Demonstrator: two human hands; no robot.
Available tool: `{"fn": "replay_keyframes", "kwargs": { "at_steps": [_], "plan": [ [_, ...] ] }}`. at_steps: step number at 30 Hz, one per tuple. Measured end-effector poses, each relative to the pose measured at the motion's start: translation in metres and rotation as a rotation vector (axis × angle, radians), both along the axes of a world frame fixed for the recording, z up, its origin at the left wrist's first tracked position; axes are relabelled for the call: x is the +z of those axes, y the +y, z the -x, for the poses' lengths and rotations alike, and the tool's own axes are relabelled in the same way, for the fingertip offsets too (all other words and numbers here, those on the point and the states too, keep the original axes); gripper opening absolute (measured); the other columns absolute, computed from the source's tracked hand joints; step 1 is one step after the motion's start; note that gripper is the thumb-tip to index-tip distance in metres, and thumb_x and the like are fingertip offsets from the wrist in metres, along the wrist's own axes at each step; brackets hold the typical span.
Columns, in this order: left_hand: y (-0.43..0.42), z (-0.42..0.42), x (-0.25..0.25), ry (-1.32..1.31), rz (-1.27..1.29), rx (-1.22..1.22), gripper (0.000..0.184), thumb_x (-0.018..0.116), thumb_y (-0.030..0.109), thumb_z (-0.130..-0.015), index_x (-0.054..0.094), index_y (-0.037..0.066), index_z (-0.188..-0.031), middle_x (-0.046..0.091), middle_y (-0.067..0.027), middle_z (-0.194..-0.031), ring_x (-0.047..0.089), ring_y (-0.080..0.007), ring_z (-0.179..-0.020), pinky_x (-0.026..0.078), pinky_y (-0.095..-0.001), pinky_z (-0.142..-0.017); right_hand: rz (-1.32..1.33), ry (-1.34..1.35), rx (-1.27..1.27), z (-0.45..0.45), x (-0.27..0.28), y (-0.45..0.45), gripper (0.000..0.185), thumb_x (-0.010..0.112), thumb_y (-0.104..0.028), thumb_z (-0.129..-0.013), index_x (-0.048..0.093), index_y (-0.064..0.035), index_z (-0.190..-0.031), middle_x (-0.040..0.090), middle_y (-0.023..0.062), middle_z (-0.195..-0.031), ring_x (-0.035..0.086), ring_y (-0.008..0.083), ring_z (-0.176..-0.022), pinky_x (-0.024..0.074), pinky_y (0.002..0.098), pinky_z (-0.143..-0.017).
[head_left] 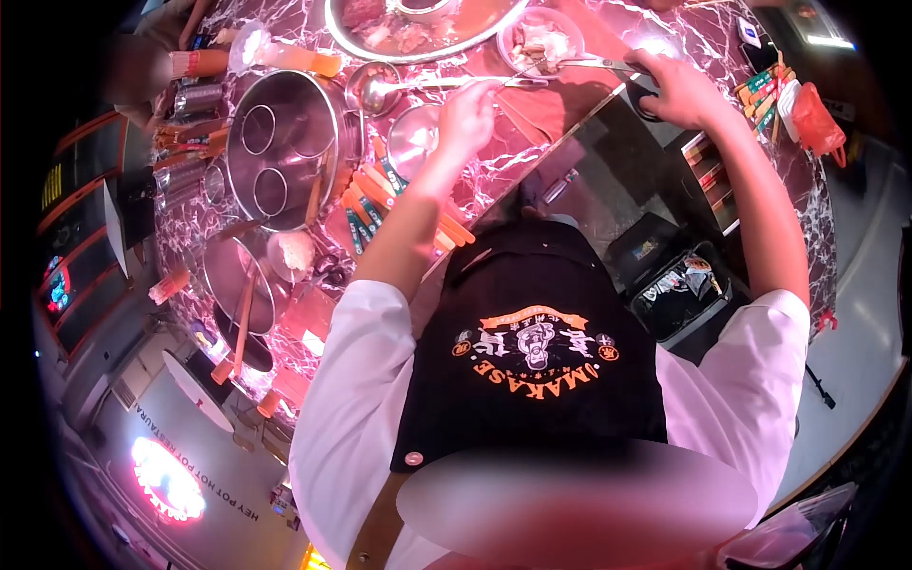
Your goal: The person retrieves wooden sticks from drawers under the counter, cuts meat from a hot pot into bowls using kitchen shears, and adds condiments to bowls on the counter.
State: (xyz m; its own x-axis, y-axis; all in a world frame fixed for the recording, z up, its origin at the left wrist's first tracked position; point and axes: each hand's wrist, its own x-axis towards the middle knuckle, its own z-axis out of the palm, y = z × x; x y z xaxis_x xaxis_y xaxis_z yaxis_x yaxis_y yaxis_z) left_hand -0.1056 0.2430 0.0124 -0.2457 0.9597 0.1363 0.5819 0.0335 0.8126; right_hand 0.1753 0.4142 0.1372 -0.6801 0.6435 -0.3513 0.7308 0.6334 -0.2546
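Observation:
In the head view, my right hand (pixel 679 90) is closed around the handles of metal scissors (pixel 597 63). Their blades point left, over a pale bowl (pixel 508 59) with light chunks of food (pixel 538 46) inside. My left hand (pixel 465 119) is closed in front of the same bowl, its fingertips pinched together. A thin strip seems to run from those fingers toward the food, too fine to name. Beside the left hand lies a metal ladle (pixel 372 90), its long handle passing behind the fingers; whether they touch it I cannot tell.
A large round pot of broth (pixel 332 27) stands at the back. On the left are a deep steel pot (pixel 237 190), a smaller pot (pixel 214 275) and several orange-handled utensils (pixel 366 204). An orange bag (pixel 819 119) lies at the right; an open black bin (pixel 674 304) is below.

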Motion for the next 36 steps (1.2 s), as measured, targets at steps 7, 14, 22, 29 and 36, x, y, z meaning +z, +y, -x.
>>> {"fn": "replay_keyframes", "kwargs": {
  "at_steps": [7,14,22,29,36],
  "plan": [
    [0.003,0.006,0.001,0.087,0.137,0.121,0.022,0.053,0.012,-0.092,0.067,0.004,-0.108,0.067,-0.0156,-0.097,0.066,-0.0301,-0.09,0.05,-0.0363,-0.079,0.148,0.088,0.014,-0.019,0.0,0.005,0.056,0.061,-0.003,-0.072,0.054,-0.0136,-0.126,0.066,0.0193,-0.102,0.062,0.0377,-0.098,0.0497,0.0438,-0.084],
    [-0.002,0.009,0.015,0.379,-0.083,0.059,0.02,0.059,0.005,-0.081,0.069,0.008,-0.098,0.064,-0.0089,-0.088,0.063,-0.0302,-0.085,0.051,-0.0405,-0.073,0.093,0.03,-0.084,0.004,0.039,-0.007,0.055,0.066,-0.021,-0.075,0.051,-0.0088,-0.126,0.065,0.021,-0.109,0.061,0.0375,-0.104,0.0481,0.044,-0.089],
    [0.001,0.007,0.009,0.43,-0.069,0.009,0.02,0.058,0.004,-0.077,0.068,0.007,-0.094,0.063,-0.01,-0.085,0.063,-0.0316,-0.083,0.051,-0.0418,-0.073,0.195,0.087,0.034,0.005,0.004,0.021,0.044,0.062,-0.006,-0.073,0.061,-0.0089,-0.117,0.068,0.0186,-0.096,0.065,0.0352,-0.094,0.0506,0.0414,-0.082],
    [-0.002,0.002,0.012,0.091,0.097,0.2,0.019,0.057,0.013,-0.09,0.069,0.007,-0.103,0.068,-0.0134,-0.094,0.066,-0.0288,-0.086,0.051,-0.0361,-0.076,0.176,0.05,-0.153,-0.013,0.04,-0.008,0.056,0.066,-0.02,-0.072,0.054,-0.0128,-0.126,0.067,0.0197,-0.098,0.065,0.0353,-0.095,0.0499,0.0417,-0.085],
    [-0.01,-0.012,0.027,0.139,0.111,0.165,0.021,0.057,0.011,-0.089,0.069,0.007,-0.105,0.068,-0.0128,-0.095,0.066,-0.0295,-0.087,0.051,-0.0373,-0.076,0.186,-0.033,-0.218,0.006,0.024,-0.026,0.057,0.068,-0.025,-0.074,0.053,-0.0151,-0.128,0.066,0.0178,-0.095,0.063,0.0344,-0.098,0.0496,0.0426,-0.086]
  ]
}}
